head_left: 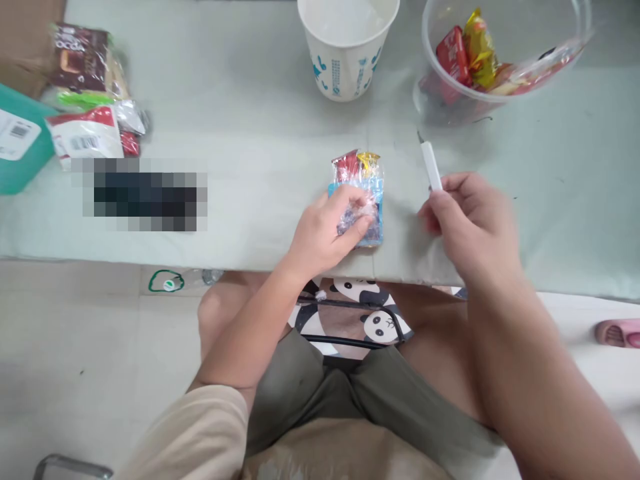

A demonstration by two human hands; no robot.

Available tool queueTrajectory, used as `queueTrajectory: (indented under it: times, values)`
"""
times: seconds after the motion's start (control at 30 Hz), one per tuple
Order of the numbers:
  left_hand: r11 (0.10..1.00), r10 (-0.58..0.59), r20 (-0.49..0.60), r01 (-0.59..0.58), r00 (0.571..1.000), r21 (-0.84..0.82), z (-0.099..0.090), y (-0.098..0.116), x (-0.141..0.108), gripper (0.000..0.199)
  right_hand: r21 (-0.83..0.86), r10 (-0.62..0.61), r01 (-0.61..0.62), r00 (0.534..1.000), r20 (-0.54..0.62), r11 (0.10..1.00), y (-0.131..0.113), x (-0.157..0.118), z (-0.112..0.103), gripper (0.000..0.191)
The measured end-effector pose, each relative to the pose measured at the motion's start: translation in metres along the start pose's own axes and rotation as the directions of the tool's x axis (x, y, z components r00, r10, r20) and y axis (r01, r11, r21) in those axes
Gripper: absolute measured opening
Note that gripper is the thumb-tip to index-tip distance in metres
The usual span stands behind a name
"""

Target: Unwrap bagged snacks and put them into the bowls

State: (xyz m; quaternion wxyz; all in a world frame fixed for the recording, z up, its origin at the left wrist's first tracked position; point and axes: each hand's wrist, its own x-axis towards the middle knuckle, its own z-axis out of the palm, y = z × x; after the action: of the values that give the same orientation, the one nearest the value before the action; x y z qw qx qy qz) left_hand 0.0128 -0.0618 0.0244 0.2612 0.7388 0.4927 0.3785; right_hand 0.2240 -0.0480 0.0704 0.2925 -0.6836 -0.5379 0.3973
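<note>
My left hand [330, 227] is closed over a small clear packet [376, 193] lying on the table near its front edge. The packet has a blue lower part, and red and gold wrappers show through its top. Thumb and fingers press on its middle and hide part of it. My right hand [473, 223], to the right and apart from the packet, grips a slim white craft knife [431, 165]. Its thin blade points up and away from me.
Behind the packet stands a white paper cup [350, 63]. A clear plastic tub [425, 27] with wrapped snacks is at the back right. Snack packs [83, 63] lie at the left, beside a green container [23, 167]. A blurred-out dark item [145, 195] is left of my hand.
</note>
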Motion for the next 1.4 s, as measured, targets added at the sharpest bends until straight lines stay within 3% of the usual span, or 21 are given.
queueTrajectory:
  times: [0.07,0.1,0.17,0.27,0.53,0.87,1.27,1.4]
  values:
    - [1.000,0.013,-0.004,-0.013,1.000,-0.012,0.000,-0.001,0.001,0.012,0.349,0.040,-0.110,0.979,0.201,0.931,-0.012,-0.010,0.009,0.022]
    - [1.000,0.014,-0.005,-0.015,1.000,-0.015,0.000,-0.001,0.001,0.014,0.440,0.044,-0.176,0.955,0.294,0.880,-0.016,-0.015,0.013,0.023]
    - [1.000,0.002,-0.006,-0.002,1.000,-0.015,0.001,-0.002,0.000,0.017,0.474,0.064,-0.281,0.904,0.423,0.834,-0.021,-0.022,0.020,0.022]
    - [1.000,-0.013,-0.005,0.013,1.000,-0.021,0.001,-0.002,-0.001,0.020,0.405,0.096,-0.329,0.862,0.497,0.853,-0.023,-0.028,0.022,0.015]
    - [0.998,-0.020,-0.003,0.020,1.000,-0.061,-0.002,0.000,-0.003,0.005,0.297,0.138,-0.336,0.836,0.531,0.894,-0.023,-0.033,0.019,0.019]
    - [0.992,-0.124,-0.206,0.119,0.971,-0.035,0.005,-0.003,-0.010,0.014,0.284,0.176,-0.430,0.762,0.623,0.857,-0.027,-0.042,0.028,0.024]
    - [0.985,-0.142,-0.403,0.168,0.904,0.031,0.007,-0.016,-0.011,0.041,0.100,0.211,-0.355,0.734,0.646,0.929,-0.033,-0.048,0.030,0.029]
    - [0.978,-0.205,-0.424,0.204,0.882,-0.047,0.008,-0.016,-0.009,0.041,0.005,0.186,-0.248,0.739,0.647,0.969,-0.028,-0.050,0.024,0.036]
